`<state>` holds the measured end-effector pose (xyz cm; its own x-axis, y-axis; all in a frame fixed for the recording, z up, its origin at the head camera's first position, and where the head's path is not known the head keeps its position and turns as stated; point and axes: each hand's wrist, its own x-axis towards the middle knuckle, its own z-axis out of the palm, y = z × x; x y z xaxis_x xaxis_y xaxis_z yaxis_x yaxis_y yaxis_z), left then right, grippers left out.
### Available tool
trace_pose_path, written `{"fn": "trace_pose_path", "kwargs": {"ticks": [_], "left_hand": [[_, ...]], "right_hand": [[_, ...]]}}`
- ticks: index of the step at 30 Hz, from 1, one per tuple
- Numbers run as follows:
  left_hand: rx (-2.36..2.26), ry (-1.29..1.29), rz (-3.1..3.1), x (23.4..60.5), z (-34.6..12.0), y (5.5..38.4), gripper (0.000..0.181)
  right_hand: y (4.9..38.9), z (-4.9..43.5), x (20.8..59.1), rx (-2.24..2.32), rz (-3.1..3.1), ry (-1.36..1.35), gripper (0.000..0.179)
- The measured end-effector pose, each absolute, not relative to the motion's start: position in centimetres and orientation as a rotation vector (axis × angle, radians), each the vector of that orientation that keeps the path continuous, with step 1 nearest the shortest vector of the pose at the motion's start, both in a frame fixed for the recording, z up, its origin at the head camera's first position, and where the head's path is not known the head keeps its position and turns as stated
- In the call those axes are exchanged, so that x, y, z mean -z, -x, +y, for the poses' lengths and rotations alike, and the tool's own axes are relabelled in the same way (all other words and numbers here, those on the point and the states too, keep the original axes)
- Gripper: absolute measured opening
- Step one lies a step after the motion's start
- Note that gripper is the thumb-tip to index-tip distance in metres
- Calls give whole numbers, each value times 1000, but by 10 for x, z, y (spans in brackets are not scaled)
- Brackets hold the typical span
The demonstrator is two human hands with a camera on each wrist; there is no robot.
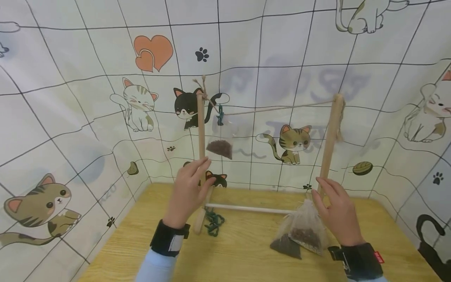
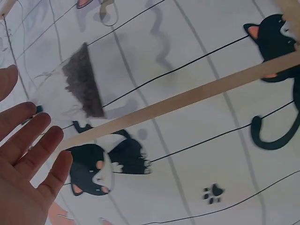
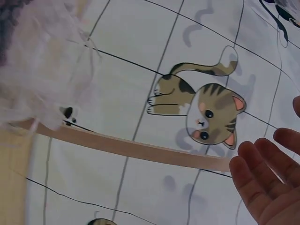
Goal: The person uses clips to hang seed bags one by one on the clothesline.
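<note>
Frame: likely light, stiff — hold by posts. Left hand, right hand near frame — both relaxed, holding nothing.

Across the head view we see a white sheet printed with dark grid lines, with an orange heart at the upper left and a black paw print at the upper centre. Left of centre we find a white cat beside a black cat, with a tabby right of centre, a larger tabby at the lower left and an olive oval at the right. Along the bottom we see a yellowish wooden table.
</note>
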<state>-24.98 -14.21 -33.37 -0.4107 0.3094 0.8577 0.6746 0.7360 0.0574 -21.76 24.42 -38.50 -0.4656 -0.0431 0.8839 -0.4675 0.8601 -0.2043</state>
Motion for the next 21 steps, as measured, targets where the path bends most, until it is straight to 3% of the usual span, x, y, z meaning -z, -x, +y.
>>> {"fn": "trace_pose_path", "kwargs": {"ticks": [13,21], "left_hand": [[601,628,-2096,408,-139,248,43],[628,652,-2107,435,-137,250,46]], "right_hand": [[211,231,453,-667,-2087,-209,37],[211,224,464,-728,-2134,-199,36]]}}
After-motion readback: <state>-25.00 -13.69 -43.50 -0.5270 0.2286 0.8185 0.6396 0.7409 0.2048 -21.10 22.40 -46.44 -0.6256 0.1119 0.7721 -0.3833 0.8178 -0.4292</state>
